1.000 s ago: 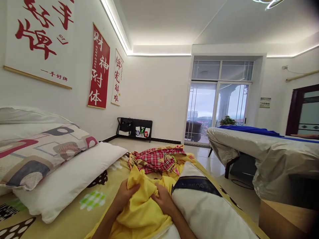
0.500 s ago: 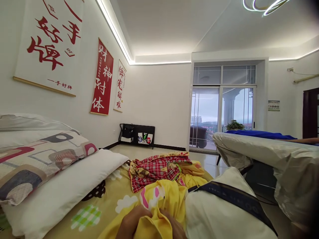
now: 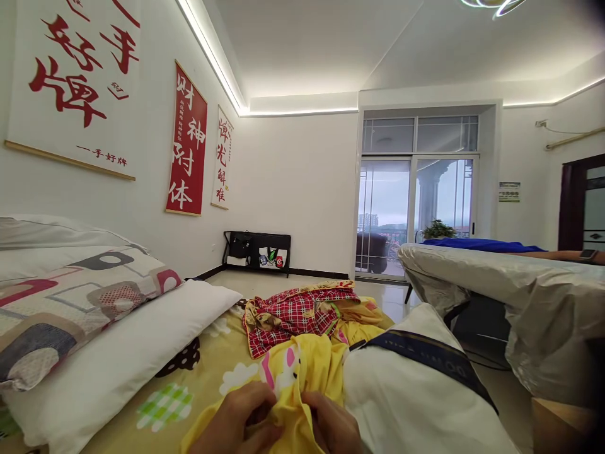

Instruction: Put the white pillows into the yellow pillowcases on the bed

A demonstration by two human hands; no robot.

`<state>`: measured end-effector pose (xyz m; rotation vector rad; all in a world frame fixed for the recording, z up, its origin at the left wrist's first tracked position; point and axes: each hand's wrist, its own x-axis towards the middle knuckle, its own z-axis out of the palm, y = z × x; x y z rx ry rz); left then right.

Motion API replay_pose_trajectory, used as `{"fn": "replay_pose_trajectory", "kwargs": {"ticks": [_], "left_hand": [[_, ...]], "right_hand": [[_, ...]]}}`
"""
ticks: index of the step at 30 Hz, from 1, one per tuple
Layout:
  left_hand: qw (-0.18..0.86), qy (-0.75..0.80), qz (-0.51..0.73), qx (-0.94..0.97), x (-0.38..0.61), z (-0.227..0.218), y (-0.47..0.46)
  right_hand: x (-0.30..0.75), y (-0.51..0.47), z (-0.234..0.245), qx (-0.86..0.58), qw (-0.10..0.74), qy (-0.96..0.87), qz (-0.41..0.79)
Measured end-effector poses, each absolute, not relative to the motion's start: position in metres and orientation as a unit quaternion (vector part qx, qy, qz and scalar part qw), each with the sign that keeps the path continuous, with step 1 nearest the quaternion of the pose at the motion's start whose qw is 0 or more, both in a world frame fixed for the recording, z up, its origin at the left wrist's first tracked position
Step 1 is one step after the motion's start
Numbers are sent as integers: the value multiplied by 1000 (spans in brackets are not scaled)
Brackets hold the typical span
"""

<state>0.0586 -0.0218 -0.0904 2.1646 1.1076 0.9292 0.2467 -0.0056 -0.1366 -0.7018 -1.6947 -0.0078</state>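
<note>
Bunched yellow cloth (image 3: 324, 362) with a pink and white print lies low in the middle of the head view. My left hand (image 3: 239, 416) pinches its near edge from the left, thumb and fingers closed together. On the other side, my right hand (image 3: 331, 424) grips the same cloth with its fingers curled. A folded edge of fabric stands up between the two hands. Touching the cloth on the right is a white pillow (image 3: 397, 391) with a dark lettered band. Beyond it lies a crumpled red checked cloth (image 3: 295, 315).
To the left, a white pillow (image 3: 127, 353) and a patterned pillow (image 3: 89, 296) rest on the patterned bed sheet (image 3: 208, 372). A plastic-covered table (image 3: 477, 268) stands at the right, with another person's forearm (image 3: 558, 255) on it. A black rack (image 3: 258, 252) is by the far wall.
Both hands have come up slightly and show more, still holding the yellow cloth. The view has shifted a little; more of the other person's forearm, with a watch, shows at right.
</note>
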Motion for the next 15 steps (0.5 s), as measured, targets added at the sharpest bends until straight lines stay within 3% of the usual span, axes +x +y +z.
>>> {"fn": "replay_pose_trajectory", "kwargs": {"ticks": [3,11,15], "left_hand": [[260,424,329,803,51,-87,-28],[372,373,348,776,37,-92,-22],[427,358,382,737,38,-98,-17]], "right_hand": [[255,-7,-133,-285,610,-739,-38],[265,-1,-125,-261,598,-730,-204],[269,-5,-128,-325,527,-756,-213]]}}
